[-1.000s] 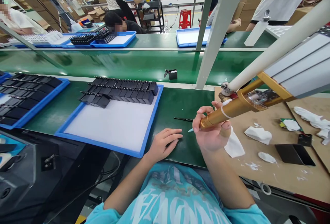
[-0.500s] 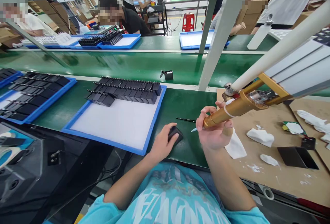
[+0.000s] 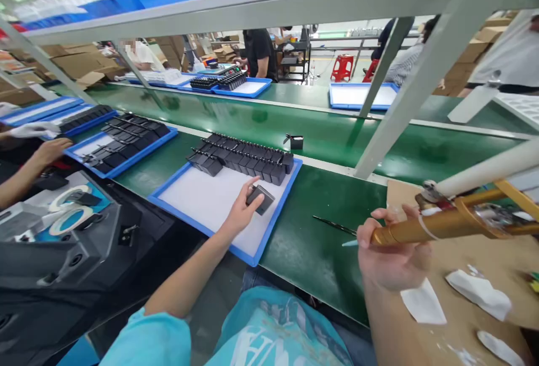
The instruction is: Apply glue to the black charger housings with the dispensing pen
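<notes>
My left hand grips a small black box-shaped part between thumb and fingers, above the right side of a blue-rimmed tray. Rows of similar black housings fill the back of this tray, over its white lining. My right hand is wrapped around a gold-coloured glue gun, whose pale blue nozzle points left over the green bench. Just beyond the nozzle lies a thin dark pair of tweezers.
A single black housing stands on the green belt behind. Another tray of black housings is to the left, near a co-worker's hands. White cloths lie on cardboard at right. A slanted metal post rises behind the bench.
My left hand has carried the black part from the bench leftward to over the tray. The head view has turned left and up. My right hand still holds the glue gun.
</notes>
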A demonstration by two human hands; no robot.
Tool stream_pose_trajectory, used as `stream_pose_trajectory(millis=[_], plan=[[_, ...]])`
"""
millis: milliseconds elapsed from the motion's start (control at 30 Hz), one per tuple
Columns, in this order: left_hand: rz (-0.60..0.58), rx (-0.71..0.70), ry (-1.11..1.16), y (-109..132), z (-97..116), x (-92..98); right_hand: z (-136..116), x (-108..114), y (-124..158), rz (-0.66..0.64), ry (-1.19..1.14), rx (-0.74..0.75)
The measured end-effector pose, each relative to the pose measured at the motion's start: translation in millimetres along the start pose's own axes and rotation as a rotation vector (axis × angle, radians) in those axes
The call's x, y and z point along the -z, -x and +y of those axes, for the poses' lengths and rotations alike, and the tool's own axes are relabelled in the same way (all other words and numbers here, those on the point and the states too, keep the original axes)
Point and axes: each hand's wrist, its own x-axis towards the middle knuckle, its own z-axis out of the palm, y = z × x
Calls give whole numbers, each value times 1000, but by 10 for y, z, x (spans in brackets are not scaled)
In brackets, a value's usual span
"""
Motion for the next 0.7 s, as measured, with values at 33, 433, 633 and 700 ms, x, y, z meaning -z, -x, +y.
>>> stream_pose_trajectory(millis=[33,433,633,700], plan=[[61,-72,-222,-127,-74,137,4,16,-1,1,4,-4],[170,-149,-1264,-982,-525,1108,73,139,-24,25,51,-12],[424,-238,-1058,-1033,-432,1219,32,126,-18,23,32,-42],[480,-264,-980,-1204,-295,1212,16,119,-12,17,32,-58]])
